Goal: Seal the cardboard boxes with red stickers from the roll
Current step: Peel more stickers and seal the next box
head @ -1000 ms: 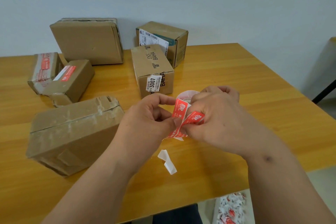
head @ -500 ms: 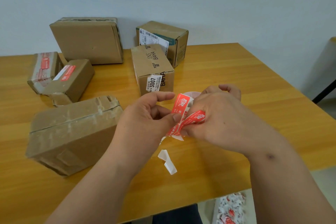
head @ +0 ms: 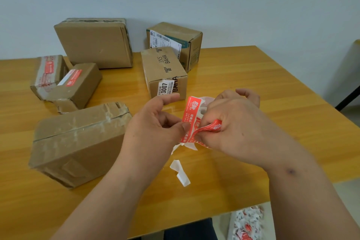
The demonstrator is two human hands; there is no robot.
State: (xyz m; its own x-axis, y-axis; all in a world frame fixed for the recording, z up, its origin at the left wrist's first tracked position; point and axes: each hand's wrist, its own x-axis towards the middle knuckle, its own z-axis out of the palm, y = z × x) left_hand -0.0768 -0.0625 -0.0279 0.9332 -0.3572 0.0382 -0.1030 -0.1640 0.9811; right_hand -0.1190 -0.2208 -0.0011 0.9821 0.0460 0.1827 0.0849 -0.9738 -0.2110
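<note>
Six cardboard boxes sit on the wooden table (head: 253,87), and the account runs from the biggest down; the largest box (head: 78,142) lies at the lower left of the frame, its taped seam rough and bare of any red sticker; a second big box (head: 95,45) leans at the upper left against the wall; the printed box (head: 163,72) stands at centre, just above the hands, with a labelled box (head: 175,43) behind it; two small boxes (head: 64,82) at the left edge already carry red stickers.

The step in hand looks to be peeling a sticker free of its backing; the left hand (head: 155,122) pinches the upright red strip (head: 190,117) between thumb and curled fingers, the forefinger held out straight above; the right hand (head: 231,124) has its fingers curled round a second red length (head: 212,126) that bends away to the right; the roll (head: 204,103) shows only as a pale rim behind the strip, so how it is held cannot be told.

A scrap of white backing (head: 180,172) lies on the table below the hands.

The next move, as a judgement, calls for pulling the sticker clean off without it folding on itself, then carrying it to an unsealed seam, likely the nearest large box.
</note>
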